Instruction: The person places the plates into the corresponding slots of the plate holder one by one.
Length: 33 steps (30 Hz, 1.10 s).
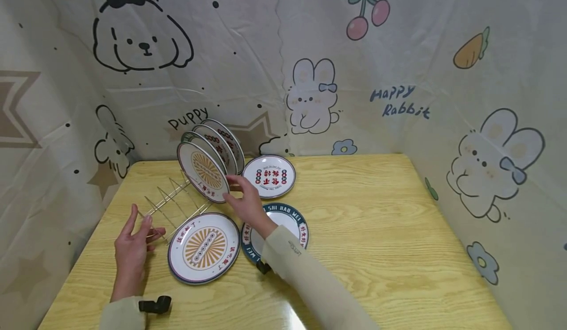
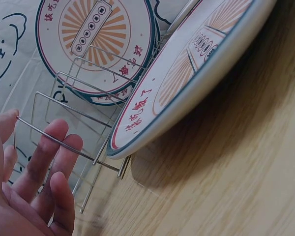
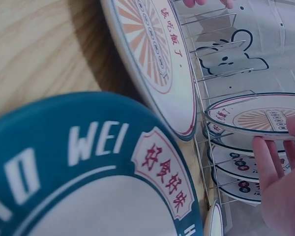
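A gold wire plate rack [image 1: 170, 199] stands at the table's left, with several plates upright in its far part. My right hand [image 1: 249, 203] pinches the lower right rim of the nearest one, a white plate [image 1: 204, 171] with an orange sunburst; thumb and fingers are on opposite faces in the right wrist view. At the rack's near end, my left hand [image 1: 133, 249] holds the end wire, its fingers curled about it [image 2: 44, 172]. Beside the rack, a second sunburst plate [image 1: 204, 249] lies face up, its edge close to the wires.
A green-rimmed plate [image 1: 283, 217] lies flat under my right forearm, partly covered by it. Behind it is a white plate with red lettering [image 1: 269, 176]. The wooden table [image 1: 363, 212] meets a patterned cloth [image 1: 248, 74] at the back and sides.
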Each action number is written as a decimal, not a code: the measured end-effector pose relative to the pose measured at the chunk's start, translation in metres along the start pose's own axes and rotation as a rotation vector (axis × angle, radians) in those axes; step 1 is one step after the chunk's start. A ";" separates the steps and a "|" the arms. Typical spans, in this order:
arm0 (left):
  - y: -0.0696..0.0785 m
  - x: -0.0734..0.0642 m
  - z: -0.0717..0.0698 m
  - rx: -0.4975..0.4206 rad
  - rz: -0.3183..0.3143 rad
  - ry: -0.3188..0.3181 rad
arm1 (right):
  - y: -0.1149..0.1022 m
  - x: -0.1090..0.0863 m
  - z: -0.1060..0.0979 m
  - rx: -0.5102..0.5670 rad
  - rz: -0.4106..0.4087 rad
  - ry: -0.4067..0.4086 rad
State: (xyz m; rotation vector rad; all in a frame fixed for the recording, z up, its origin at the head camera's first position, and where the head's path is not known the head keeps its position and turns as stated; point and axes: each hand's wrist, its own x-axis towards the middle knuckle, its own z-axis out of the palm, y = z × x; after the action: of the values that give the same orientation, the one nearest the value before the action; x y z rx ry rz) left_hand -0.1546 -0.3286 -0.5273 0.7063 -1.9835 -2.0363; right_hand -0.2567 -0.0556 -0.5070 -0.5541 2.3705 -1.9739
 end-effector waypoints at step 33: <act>0.000 0.001 -0.001 0.034 -0.021 0.006 | 0.000 0.015 0.021 -0.050 -0.010 0.129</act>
State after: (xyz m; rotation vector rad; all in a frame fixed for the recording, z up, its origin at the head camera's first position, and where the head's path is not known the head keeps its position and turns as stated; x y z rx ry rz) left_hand -0.1545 -0.3301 -0.5278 0.7427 -2.0207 -2.0142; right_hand -0.2656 -0.0793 -0.5078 -0.4533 2.5021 -2.0186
